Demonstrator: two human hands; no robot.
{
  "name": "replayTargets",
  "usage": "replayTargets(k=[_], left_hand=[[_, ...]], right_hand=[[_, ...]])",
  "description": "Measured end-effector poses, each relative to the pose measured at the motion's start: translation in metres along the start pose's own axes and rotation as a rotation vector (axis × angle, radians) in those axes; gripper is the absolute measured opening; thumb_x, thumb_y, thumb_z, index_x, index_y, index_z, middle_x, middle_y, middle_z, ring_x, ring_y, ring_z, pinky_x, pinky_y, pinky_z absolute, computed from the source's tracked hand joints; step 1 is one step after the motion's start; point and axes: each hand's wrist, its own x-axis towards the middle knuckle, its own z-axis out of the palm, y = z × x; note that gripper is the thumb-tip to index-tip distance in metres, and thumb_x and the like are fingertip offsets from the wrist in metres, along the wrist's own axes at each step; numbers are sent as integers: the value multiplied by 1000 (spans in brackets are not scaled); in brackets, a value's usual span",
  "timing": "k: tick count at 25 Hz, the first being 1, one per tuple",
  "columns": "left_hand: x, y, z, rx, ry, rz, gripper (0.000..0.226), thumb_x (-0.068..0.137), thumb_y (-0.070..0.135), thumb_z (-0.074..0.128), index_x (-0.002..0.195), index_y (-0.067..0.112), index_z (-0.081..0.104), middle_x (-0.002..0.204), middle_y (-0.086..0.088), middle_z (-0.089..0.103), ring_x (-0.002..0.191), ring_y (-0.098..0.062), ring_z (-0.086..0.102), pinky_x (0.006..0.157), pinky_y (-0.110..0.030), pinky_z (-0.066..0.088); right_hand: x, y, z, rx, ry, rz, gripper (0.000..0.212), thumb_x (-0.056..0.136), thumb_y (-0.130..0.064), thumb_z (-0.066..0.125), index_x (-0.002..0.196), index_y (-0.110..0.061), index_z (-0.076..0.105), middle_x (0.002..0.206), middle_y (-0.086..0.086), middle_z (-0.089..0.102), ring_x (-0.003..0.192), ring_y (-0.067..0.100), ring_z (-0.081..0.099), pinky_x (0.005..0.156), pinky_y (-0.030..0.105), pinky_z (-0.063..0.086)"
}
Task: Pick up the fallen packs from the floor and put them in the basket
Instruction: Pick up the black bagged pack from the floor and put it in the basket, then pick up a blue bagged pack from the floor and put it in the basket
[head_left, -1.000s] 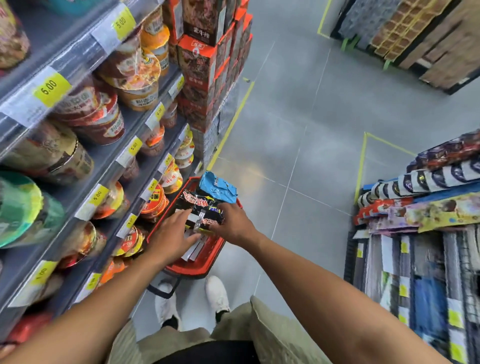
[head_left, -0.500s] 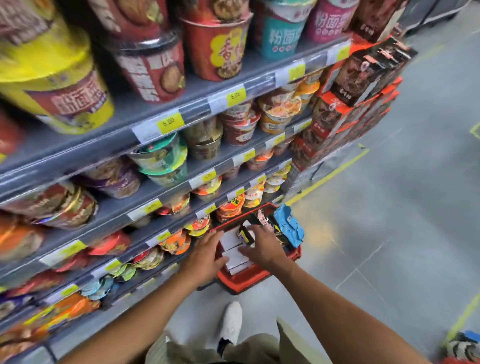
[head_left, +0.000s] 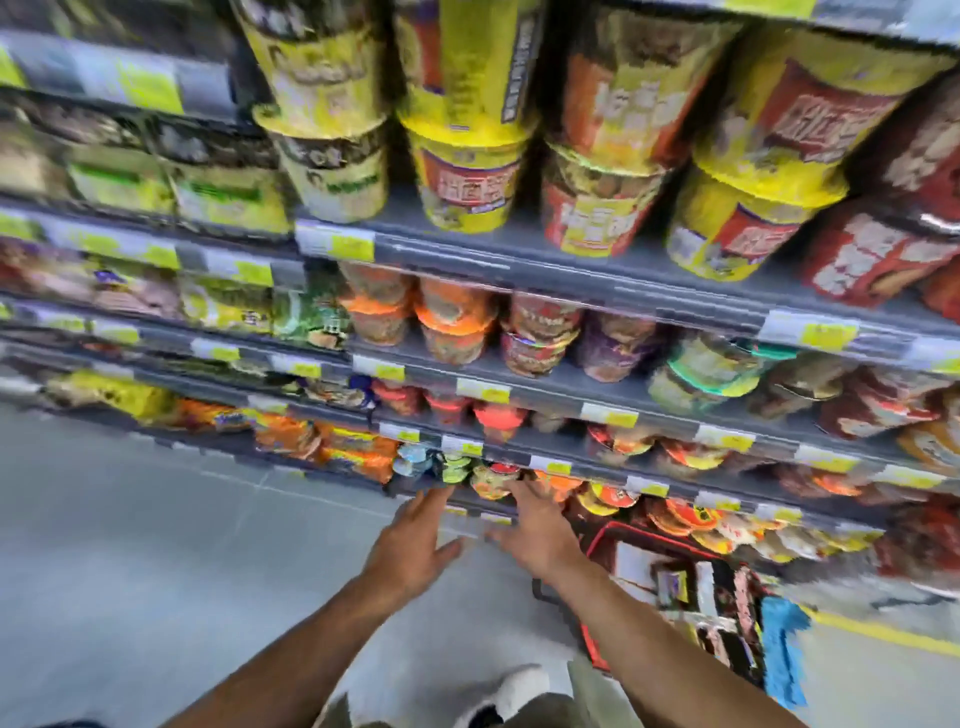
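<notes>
Left hand (head_left: 410, 545) and right hand (head_left: 537, 535) spread; basket (head_left: 595, 652) just rightward.

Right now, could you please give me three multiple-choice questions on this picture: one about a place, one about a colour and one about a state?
1. Where is the red basket?
A. On the top shelf
B. On the floor, to the right of the right hand
C. Hanging from the left forearm

2. What colour is the pack at the basket's far right end?
A. Blue
B. Green
C. White

3. How are the left hand and the right hand?
A. Both grip packs
B. One holds a noodle cup
C. Both are open and hold nothing

Answers:
1 B: it stands low, beside the right arm.
2 A: a bright blue pack sticks out there.
3 C: the fingers are spread and nothing lies in them.
</notes>
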Motion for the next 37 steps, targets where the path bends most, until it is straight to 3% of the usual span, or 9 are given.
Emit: replayTargets(k=[5,9,16,26,37], left_hand=[[-95,-125,-67,-82,213,-175,92,80,78,37,155,25,27,161,-2,30,148,-23,26,116,-38,33],[-171,-211,-115,-108,375,-316,79,91,60,57,156,26,27,164,0,25,149,-20,23,118,-36,30],[-278,-317,-170,-137,584,-542,78,91,58,61,155,24,31,162,-4,30,148,-24,27,117,-40,34],[-294,-428,-243,-223,782,-781,77,90,55,63,153,21,35,160,-6,34,148,-25,29,116,-43,34],[-310,-552,-338,-380,923,-1006,76,91,56,62,154,24,32,162,-2,31,149,-21,25,119,-41,30]], right_hand=[[-2,-148,84,-160,-124,-198,82,78,-62,72,148,-29,43,149,1,45,138,25,42,111,39,39],[-8,-259,151,-166,-183,-353,80,78,-61,75,146,-29,46,145,0,48,136,23,43,111,37,39],[-20,-412,247,-272,-299,-591,76,78,-56,77,144,-29,48,147,-1,47,138,22,44,110,36,39],[31,-563,336,-316,-421,-817,74,78,-58,74,142,-29,48,145,-1,48,135,23,46,110,42,41],[94,-733,439,-381,-624,-910,73,80,-55,75,142,-26,49,144,1,48,137,24,44,111,44,40]])
